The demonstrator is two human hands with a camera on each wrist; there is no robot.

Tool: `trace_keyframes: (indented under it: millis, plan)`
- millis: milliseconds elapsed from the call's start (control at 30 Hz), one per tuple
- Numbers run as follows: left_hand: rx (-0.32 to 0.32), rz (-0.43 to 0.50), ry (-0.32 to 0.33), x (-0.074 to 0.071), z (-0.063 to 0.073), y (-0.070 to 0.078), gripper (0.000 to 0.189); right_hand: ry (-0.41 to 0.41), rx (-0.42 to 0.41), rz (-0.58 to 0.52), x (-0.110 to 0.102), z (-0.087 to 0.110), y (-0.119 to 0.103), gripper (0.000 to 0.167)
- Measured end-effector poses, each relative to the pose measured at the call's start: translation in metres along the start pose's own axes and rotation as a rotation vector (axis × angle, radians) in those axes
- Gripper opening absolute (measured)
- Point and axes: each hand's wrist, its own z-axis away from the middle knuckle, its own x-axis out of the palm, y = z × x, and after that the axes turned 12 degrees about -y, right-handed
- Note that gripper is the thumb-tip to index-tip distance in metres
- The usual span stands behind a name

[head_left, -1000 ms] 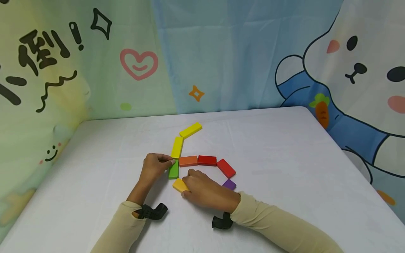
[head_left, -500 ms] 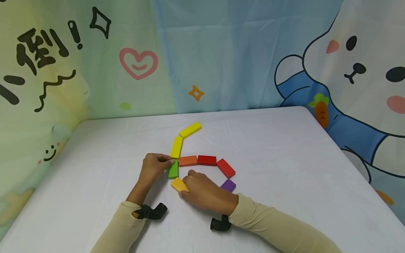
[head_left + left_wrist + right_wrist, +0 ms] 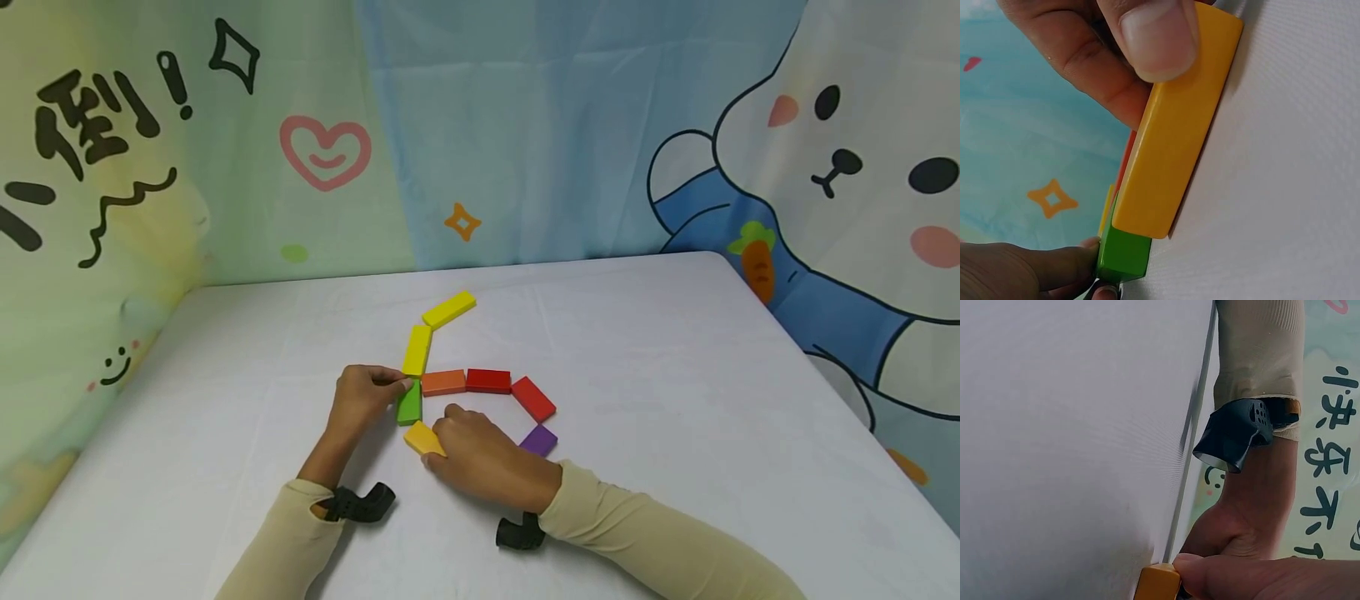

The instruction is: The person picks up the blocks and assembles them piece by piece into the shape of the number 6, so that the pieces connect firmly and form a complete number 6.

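My left hand (image 3: 363, 398) pinches the far end of a green block (image 3: 409, 404) between thumb and fingers. Close to its near end lies an orange-yellow block (image 3: 424, 439), pinched by my right hand (image 3: 483, 458). In the left wrist view the orange-yellow block (image 3: 1175, 150) overlaps the green block (image 3: 1124, 256); whether they touch is unclear. The right wrist view shows my right thumb (image 3: 1210, 572) against the orange-yellow block (image 3: 1157, 582). An orange block (image 3: 443, 383) stands beside the green one's far end. My right hand partly hides a purple block (image 3: 539, 440).
Two yellow blocks, one upright in view (image 3: 417, 350) and one slanted (image 3: 449, 309), run toward the back. Two red blocks (image 3: 488, 381) continue right from the orange one. A white cloth (image 3: 675, 375) covers the table, and a printed curtain (image 3: 525, 150) hangs behind.
My right hand has shifted slightly left with the orange-yellow block, toward the green block's near end. My left hand has kept its place on the green block.
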Motion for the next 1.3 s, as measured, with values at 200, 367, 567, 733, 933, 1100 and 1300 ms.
trace_keyframes:
  millis: [200,367,567,733,933,1100,1300]
  plan:
    - [0.002,-0.004,0.001,0.0,0.0,0.001,0.021,0.001,0.028,0.03,0.0,-0.001,-0.002,0.035]
    - [0.005,-0.002,0.001,-0.001,-0.001,0.0,0.02,0.004,0.011,0.028,0.001,0.0,-0.001,0.036]
    - [0.018,-0.007,0.0,-0.001,-0.001,-0.001,0.02,0.004,0.006,-0.009,0.001,-0.001,0.001,0.034]
    - [0.032,-0.007,-0.005,-0.002,-0.002,-0.003,0.019,-0.011,-0.001,-0.051,0.001,0.0,0.003,0.034]
    - [0.024,-0.006,-0.011,-0.002,-0.002,-0.003,0.02,-0.048,-0.035,-0.121,-0.003,0.002,0.008,0.04]
    - [0.018,-0.014,-0.022,-0.001,-0.002,-0.003,0.021,-0.089,-0.063,-0.157,-0.011,0.003,0.018,0.049]
    - [0.009,-0.034,-0.032,-0.002,-0.001,-0.001,0.021,-0.023,-0.262,-0.13,-0.027,0.009,0.044,0.035]
